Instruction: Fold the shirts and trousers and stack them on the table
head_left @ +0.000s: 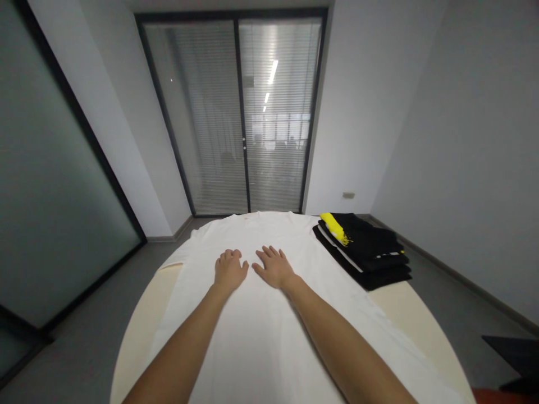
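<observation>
A white T-shirt lies spread over the round table, reaching past its far edge, with a sleeve out to the left. My left hand rests palm down on the cloth near the middle, its fingers slightly bent and the thumb apart. Just to its right, my right hand lies flatter on the same shirt with fingers spread. Neither hand grips anything. Parts of the shirt are hidden under my forearms.
A stack of folded black garments, the top one with a yellow print, sits at the table's far right, touching the shirt. The cream tabletop shows at both sides. Beyond stands a glass door with blinds.
</observation>
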`<state>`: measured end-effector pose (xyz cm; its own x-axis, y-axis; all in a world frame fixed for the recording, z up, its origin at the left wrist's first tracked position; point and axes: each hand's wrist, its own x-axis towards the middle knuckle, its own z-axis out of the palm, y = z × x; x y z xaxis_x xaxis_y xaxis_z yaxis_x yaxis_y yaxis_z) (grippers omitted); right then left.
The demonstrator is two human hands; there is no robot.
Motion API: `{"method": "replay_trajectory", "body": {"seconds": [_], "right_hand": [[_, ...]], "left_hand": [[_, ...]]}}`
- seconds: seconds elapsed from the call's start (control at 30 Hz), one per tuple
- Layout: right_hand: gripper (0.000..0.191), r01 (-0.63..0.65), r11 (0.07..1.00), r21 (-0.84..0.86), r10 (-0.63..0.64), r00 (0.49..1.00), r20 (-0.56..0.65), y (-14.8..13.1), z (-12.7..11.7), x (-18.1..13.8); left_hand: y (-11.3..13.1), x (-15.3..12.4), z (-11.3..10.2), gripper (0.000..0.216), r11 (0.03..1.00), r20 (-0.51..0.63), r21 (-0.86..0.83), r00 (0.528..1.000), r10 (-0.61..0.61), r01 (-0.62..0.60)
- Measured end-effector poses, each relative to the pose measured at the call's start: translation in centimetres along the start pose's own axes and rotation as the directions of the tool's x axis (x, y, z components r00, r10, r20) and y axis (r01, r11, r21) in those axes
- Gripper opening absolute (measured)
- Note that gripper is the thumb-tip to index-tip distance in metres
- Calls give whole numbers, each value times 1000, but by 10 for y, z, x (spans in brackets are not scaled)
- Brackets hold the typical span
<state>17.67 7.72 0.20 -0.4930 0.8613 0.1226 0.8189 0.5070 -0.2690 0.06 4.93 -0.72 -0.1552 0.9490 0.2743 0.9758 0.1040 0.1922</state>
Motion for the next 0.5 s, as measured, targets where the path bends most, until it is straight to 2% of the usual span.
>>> {"method": "replay_trajectory", "body": {"seconds": [0.1, 0.2, 0.37, 0.5], "right_hand": [[63, 2, 998, 61, -4, 1000, 29, 10, 8, -1], [63, 6, 996, 85, -9, 999, 40, 13, 7, 0], [61, 7, 995, 100, -11, 999, 48, 11, 3, 3], [61, 7, 995, 103, -12, 999, 53, 11, 3, 2]], "left_hand": [[-14, 4, 2, 39, 992, -58, -5, 990, -129, 129], [-33, 6, 4, 49, 963, -92, 1, 959, -269, 270], [-68, 13, 9, 63, 866, -99, -71, 860, -500, 495], [-88, 19, 9, 65, 777, -153, -302, 777, -611, 552]]}}
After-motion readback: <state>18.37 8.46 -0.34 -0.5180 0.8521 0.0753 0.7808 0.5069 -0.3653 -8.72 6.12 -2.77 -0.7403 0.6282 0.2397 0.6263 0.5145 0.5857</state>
